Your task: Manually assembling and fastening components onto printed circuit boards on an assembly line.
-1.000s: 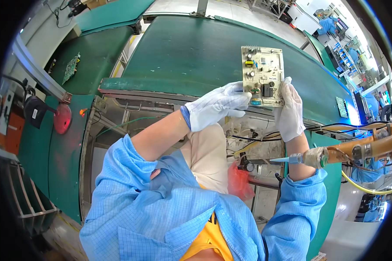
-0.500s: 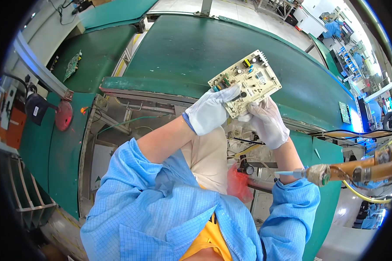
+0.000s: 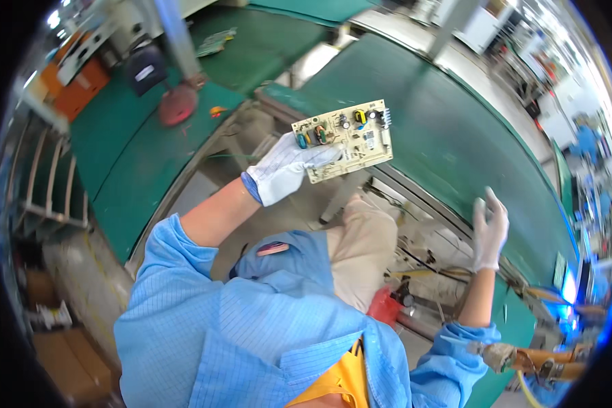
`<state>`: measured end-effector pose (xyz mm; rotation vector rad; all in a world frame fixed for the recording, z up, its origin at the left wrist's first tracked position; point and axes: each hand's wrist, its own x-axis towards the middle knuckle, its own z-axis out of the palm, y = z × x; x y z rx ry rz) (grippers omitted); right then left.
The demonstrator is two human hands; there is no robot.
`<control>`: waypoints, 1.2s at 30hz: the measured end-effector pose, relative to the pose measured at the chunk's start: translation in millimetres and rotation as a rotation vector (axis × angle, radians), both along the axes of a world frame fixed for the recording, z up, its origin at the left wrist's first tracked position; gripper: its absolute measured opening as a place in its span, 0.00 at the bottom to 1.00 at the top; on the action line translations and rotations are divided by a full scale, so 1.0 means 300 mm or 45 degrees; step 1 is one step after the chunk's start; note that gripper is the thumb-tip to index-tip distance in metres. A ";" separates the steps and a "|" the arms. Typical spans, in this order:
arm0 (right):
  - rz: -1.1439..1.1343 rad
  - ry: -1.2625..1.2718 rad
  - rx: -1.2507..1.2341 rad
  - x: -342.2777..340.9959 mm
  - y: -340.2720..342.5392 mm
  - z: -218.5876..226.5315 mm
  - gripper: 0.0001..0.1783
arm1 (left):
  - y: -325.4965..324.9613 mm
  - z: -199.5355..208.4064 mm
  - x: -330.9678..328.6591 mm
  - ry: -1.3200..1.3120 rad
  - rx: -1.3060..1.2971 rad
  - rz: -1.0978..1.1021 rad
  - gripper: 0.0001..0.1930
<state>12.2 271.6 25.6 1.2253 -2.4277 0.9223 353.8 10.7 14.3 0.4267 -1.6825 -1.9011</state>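
My left hand point(image 3: 285, 166), in a white glove, grips a cream-coloured circuit board point(image 3: 360, 158) by its near left part. The thumb lies across the board's face, while the fingers beneath are hidden. Components such as capacitors, coils and a yellow transformer stand on the upper side, and a row of pins shows at the right end. My right hand point(image 3: 491, 231), also gloved in white, is well apart from the board, over the near edge of the green conveyor belt point(image 3: 449, 143). Its fingers are stretched out with nothing in them.
Another circuit board point(image 3: 216, 42) lies on the far left green surface. A red round base point(image 3: 178, 105) with a dark device stands at left. One more board point(image 3: 559, 269) sits at the belt's right end. A jointed tool arm point(image 3: 523, 358) reaches in at lower right. Cardboard point(image 3: 75, 357) is at lower left.
My right hand has let go of the circuit board and moved right, its fingers now extended. My left hand has carried the board leftward. The whole view has turned toward the left.
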 end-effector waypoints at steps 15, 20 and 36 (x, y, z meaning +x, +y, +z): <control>0.108 0.227 0.171 -0.068 0.035 -0.101 0.17 | -0.075 0.071 0.761 0.213 0.488 0.921 0.23; 0.082 0.227 0.182 -0.062 0.034 -0.103 0.17 | -0.106 0.043 0.809 0.298 0.515 0.962 0.23; 0.109 0.289 0.162 -0.091 0.051 -0.126 0.17 | -0.165 0.012 0.810 0.424 0.635 0.889 0.21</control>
